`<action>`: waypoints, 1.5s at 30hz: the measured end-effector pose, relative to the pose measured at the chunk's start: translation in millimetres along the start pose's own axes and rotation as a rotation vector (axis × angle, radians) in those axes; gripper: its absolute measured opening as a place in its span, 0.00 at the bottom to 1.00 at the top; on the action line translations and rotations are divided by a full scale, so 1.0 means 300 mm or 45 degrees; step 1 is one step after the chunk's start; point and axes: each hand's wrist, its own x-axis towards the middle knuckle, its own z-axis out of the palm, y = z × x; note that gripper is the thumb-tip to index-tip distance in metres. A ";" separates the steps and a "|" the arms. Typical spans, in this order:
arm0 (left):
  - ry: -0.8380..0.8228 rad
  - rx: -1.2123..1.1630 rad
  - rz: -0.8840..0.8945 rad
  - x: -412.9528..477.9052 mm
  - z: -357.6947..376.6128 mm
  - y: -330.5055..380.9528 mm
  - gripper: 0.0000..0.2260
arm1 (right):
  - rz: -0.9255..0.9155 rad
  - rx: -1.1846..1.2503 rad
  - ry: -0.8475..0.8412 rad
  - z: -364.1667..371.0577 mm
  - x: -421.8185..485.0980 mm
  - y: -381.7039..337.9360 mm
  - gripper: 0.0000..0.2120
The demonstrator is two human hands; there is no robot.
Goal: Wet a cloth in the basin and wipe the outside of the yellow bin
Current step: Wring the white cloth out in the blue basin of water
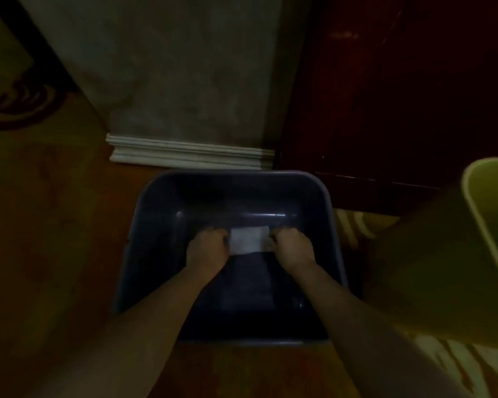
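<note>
Two hands, left hand [206, 247] and right hand [292, 245], each grip one white cloth [248, 239] inside one dark basin [156, 225]; one yellow bin [483, 214] stands beside.

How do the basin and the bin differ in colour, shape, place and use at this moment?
The basin is dark blue-grey; the bin is yellow. The basin looks wide and squarish with rounded corners; the bin looks taller, cut off by the frame's right edge. The basin sits in the middle, with the left hand and right hand holding a white cloth inside; the bin stands untouched. Both are open-topped.
</note>
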 end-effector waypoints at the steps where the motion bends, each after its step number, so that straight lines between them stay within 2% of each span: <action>1: 0.014 0.001 0.005 0.026 0.029 -0.007 0.09 | -0.005 -0.033 0.020 0.019 0.030 0.001 0.10; 8: 0.082 0.013 0.045 0.152 0.147 -0.014 0.16 | -0.050 -0.085 0.068 0.082 0.142 0.016 0.18; 15: 0.044 0.030 0.034 0.166 0.158 0.003 0.12 | 0.042 0.016 0.091 0.100 0.140 -0.012 0.12; 24: 0.025 -0.169 -0.033 0.151 0.143 0.019 0.08 | 0.100 0.281 0.067 0.084 0.107 -0.007 0.10; 28: -0.035 -0.140 0.121 0.125 0.095 0.025 0.08 | 0.073 0.387 0.125 0.030 0.056 -0.006 0.09; 33: 0.061 -0.386 0.232 0.069 -0.024 0.067 0.04 | -0.020 0.439 0.309 -0.094 -0.027 -0.002 0.06; 36: 0.059 -0.446 0.262 0.019 -0.105 0.104 0.03 | -0.024 0.612 0.316 -0.186 -0.087 -0.014 0.05; 41: 0.089 -0.359 0.401 -0.090 -0.248 0.187 0.03 | -0.065 0.617 0.382 -0.319 -0.202 -0.040 0.05; 45: 0.106 -0.173 0.524 -0.179 -0.321 0.265 0.03 | -0.038 0.613 0.433 -0.364 -0.322 -0.039 0.05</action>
